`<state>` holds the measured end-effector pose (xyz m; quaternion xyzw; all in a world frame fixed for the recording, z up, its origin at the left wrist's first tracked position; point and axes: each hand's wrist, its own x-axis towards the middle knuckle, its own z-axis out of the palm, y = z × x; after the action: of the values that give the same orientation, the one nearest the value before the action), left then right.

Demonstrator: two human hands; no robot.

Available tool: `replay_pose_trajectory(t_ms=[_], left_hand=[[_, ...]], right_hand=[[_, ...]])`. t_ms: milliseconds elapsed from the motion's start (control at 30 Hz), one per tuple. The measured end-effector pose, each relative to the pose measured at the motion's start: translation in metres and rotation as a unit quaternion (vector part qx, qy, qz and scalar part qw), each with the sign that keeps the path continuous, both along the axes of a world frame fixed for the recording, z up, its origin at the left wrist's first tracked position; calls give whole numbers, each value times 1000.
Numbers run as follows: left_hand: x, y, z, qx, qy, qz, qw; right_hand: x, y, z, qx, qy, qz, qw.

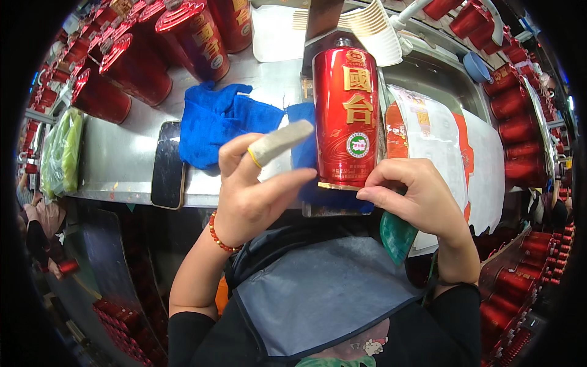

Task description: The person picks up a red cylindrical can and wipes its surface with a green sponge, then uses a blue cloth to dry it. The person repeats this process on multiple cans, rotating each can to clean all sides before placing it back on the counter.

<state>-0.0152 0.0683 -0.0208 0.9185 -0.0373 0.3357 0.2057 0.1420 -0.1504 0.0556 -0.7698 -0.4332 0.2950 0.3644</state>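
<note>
Two hands (247,199) (one wearing a finger sleeve (281,144)) flank a red bottle (333,122).

A glossy red bottle (346,116) lies face up on blue cloth (303,153)

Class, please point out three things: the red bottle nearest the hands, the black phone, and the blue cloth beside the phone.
Red bottle (345,116): head view, middle of its front.
Black phone (167,165): head view, middle of its screen.
Blue cloth (227,125): head view, middle of its folds.
</note>
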Motion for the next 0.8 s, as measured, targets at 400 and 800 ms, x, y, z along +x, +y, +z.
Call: replay_pose_trajectory(t_ms=[400,800], left_hand=[[30,-42,-11,-166,83,27,982],[31,-53,-4,-286,72,-11,956]], right_hand=[[-4,-2,1,-1,-9,-44,999],[-3,-15,-10,21,38,-97,994]])
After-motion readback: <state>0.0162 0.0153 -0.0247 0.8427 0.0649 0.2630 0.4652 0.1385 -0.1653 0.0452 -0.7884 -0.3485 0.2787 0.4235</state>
